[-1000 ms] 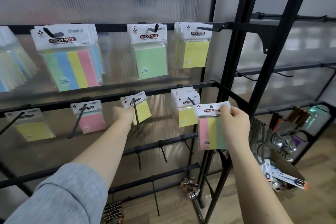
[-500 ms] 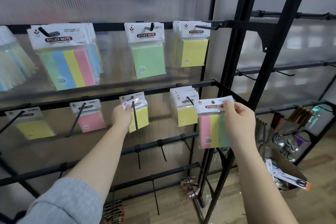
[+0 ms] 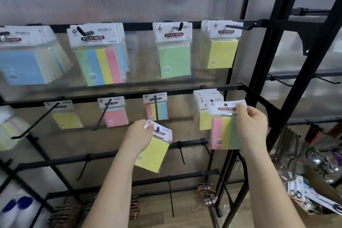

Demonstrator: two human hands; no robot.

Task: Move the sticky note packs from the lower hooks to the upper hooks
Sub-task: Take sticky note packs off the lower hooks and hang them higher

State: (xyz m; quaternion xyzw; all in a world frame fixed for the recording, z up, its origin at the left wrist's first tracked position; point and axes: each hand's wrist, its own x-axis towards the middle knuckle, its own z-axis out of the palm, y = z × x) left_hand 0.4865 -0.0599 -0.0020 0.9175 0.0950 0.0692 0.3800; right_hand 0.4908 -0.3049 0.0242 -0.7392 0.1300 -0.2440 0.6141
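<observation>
We see a tilted yellow sticky note pack [image 3: 153, 151] at lower centre and a pink-yellow-green striped pack [image 3: 223, 131] held upright at centre right.

On the black rack [image 3: 218, 87], the left-held pack [image 3: 153, 151] is yellow, the right-held pack [image 3: 224, 132] striped pink, yellow and green.

Two hands [image 3: 140, 135], each holding one sticky note pack [image 3: 154, 151], roughly nine packs' fronts hanging on hooks [image 3: 177, 27]

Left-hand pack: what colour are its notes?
Yellow: the pack held by the left hand, head view.
</observation>
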